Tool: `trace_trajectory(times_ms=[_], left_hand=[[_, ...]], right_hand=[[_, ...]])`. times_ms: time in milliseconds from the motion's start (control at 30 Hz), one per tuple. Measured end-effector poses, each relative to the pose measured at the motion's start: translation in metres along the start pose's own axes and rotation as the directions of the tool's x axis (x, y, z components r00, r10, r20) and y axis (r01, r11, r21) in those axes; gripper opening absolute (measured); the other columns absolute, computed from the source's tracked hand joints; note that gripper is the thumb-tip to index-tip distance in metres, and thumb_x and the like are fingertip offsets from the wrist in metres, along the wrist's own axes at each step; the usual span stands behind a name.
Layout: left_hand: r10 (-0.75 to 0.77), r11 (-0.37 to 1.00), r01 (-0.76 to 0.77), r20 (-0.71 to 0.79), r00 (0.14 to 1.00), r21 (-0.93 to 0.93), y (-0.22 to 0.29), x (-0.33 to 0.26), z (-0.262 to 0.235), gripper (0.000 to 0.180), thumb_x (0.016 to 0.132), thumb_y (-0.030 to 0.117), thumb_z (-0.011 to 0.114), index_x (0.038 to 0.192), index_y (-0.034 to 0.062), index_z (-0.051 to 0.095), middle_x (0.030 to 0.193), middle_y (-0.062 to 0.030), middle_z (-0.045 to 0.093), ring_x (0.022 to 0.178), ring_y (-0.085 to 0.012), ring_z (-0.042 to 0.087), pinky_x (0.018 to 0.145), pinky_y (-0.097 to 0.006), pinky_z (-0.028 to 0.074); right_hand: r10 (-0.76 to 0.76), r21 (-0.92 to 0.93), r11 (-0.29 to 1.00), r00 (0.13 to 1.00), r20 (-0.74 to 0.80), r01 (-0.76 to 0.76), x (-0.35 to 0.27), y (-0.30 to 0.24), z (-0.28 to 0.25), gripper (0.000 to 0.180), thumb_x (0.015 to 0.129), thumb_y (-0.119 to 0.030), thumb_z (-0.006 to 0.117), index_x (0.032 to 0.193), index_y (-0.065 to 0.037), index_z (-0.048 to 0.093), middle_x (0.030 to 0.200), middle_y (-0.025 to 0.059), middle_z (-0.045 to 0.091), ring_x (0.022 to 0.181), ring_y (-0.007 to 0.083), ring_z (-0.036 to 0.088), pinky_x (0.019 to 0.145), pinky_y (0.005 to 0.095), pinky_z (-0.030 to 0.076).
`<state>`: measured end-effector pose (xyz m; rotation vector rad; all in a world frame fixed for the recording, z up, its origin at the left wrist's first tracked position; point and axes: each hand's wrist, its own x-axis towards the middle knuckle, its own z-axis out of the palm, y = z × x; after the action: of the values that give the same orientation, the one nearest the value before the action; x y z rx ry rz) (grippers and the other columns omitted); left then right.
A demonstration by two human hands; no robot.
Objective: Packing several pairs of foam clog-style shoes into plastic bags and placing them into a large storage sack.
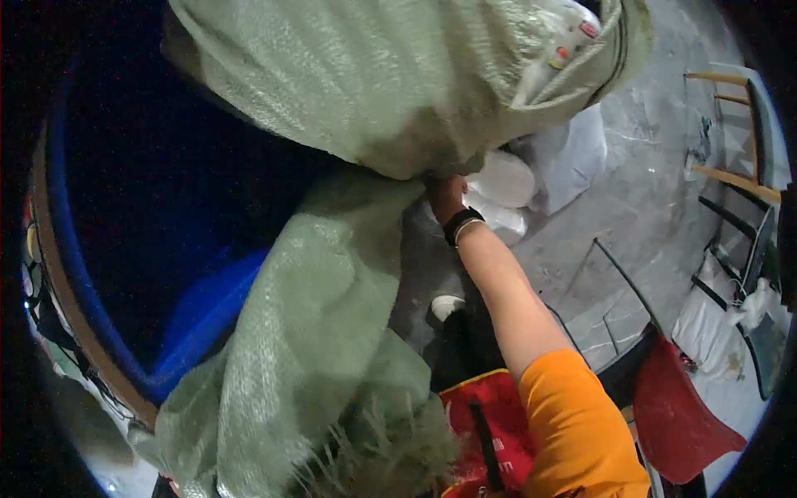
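Observation:
A large pale green woven sack (357, 75) bulges across the top of the view, with a rope and white, coloured-print packaging at its upper right. Below it, the sack narrows to a gathered neck, and loose green woven fabric (307, 332) spreads down to a frayed edge near my body. My right hand (448, 197), with a dark band on the wrist, is closed at this neck; its fingertips are partly hidden by the cloth. My left hand cannot be made out; the loose fabric covers the lower left.
Left of the sack is a deep blue container or liner (207, 307) with a brown rim. White rounded objects (502, 178) and a white bag (573, 158) lie on the grey floor beyond my hand. To the right are a red chair (677, 415) and another white bag (706, 324).

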<state>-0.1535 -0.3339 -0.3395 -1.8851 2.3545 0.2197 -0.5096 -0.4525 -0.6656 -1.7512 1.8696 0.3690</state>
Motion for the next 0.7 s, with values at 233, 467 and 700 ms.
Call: trace_trajectory(times_ms=[233,467,700], left_hand=[[0.004,1.0,-0.004,0.016,1.0,0.005,0.001,-0.007,-0.007,0.075,0.079,0.058,0.031,0.132,0.0071,0.021,0.135,-0.0232,0.016,0.122,-0.0421,0.017,0.096,-0.053,0.014],[-0.007,1.0,0.007,-0.034,0.999,-0.006,0.027,-0.023,-0.055,0.074,0.079,0.059,0.03,0.132,0.0081,0.021,0.134,-0.0236,0.018,0.121,-0.0427,0.019,0.095,-0.054,0.015],[0.012,0.999,-0.016,-0.123,0.992,-0.035,0.059,-0.049,-0.116,0.074,0.079,0.059,0.029,0.132,0.009,0.022,0.134,-0.0239,0.019,0.12,-0.0432,0.02,0.095,-0.055,0.015]], right_hand=[[-0.039,0.357,0.893,0.836,-0.548,0.275,0.015,0.036,0.083,0.026,0.071,-0.014,0.051,0.094,-0.006,0.057,0.094,0.0133,0.056,0.086,0.0306,0.053,0.067,0.0397,0.043],[-0.71,-0.039,0.703,0.704,0.021,0.71,-0.096,0.104,0.004,0.013,0.073,-0.019,0.048,0.071,-0.009,0.055,0.071,0.0076,0.055,0.071,0.0241,0.054,0.063,0.0367,0.042],[-0.641,0.108,0.767,0.761,0.098,0.633,-0.21,0.152,-0.142,0.014,0.07,-0.02,0.052,0.067,-0.006,0.053,0.066,0.0118,0.053,0.065,0.0275,0.053,0.06,0.0391,0.042]])
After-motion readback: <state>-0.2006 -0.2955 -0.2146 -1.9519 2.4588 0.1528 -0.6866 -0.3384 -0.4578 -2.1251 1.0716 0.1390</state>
